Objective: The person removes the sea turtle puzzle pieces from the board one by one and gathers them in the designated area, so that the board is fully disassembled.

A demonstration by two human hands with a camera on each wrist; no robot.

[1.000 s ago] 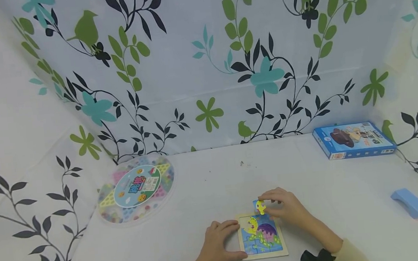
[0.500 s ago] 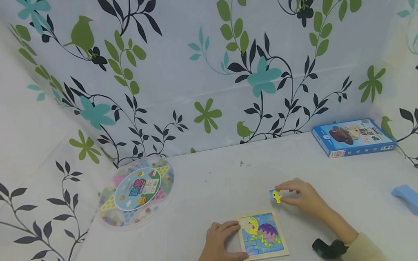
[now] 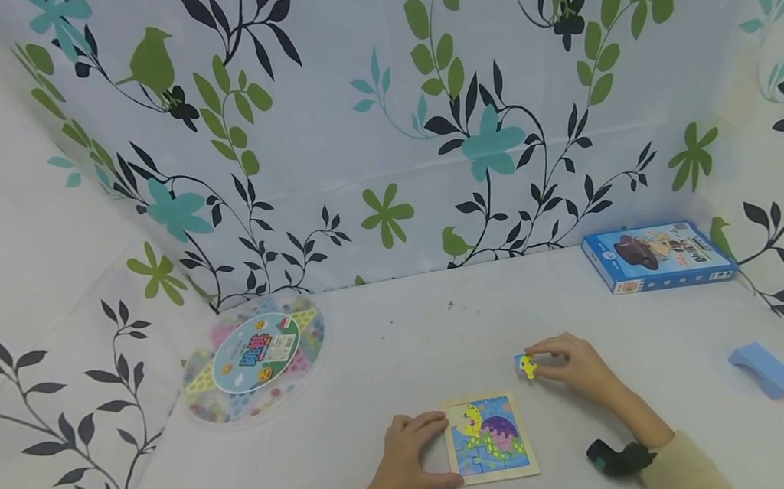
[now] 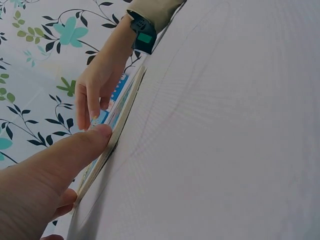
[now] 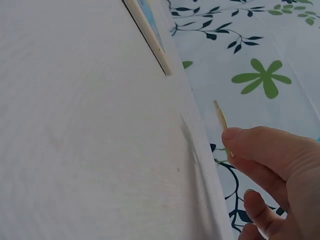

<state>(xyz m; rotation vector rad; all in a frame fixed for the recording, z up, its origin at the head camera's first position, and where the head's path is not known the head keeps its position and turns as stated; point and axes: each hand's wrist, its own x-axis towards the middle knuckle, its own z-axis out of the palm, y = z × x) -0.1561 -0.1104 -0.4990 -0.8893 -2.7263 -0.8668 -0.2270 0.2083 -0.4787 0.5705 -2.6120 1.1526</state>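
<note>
A small wooden-framed jigsaw puzzle (image 3: 493,432) with a yellow and purple cartoon animal lies on the white table. My left hand (image 3: 412,458) holds it by its left side, thumb near the lower corner and fingers near the upper one. In the left wrist view, the thumb (image 4: 82,150) presses the frame's edge (image 4: 112,145). Beyond the puzzle's upper right corner, my right hand (image 3: 578,368) pinches a blue and yellow jigsaw piece (image 3: 526,366) between thumb and fingers. The right wrist view shows that piece (image 5: 220,116) edge-on, thin and wooden, raised above the table.
A round clear case with coloured beads (image 3: 256,359) lies at the table's left. At the back right is a blue box (image 3: 659,256). A light blue arched block (image 3: 766,370) sits at the right. Patterned cloth (image 3: 382,122) hangs behind and along both sides.
My right hand has carried the jigsaw piece from the puzzle's top edge up and to the right, away from the frame. The left hand has stayed on the puzzle.
</note>
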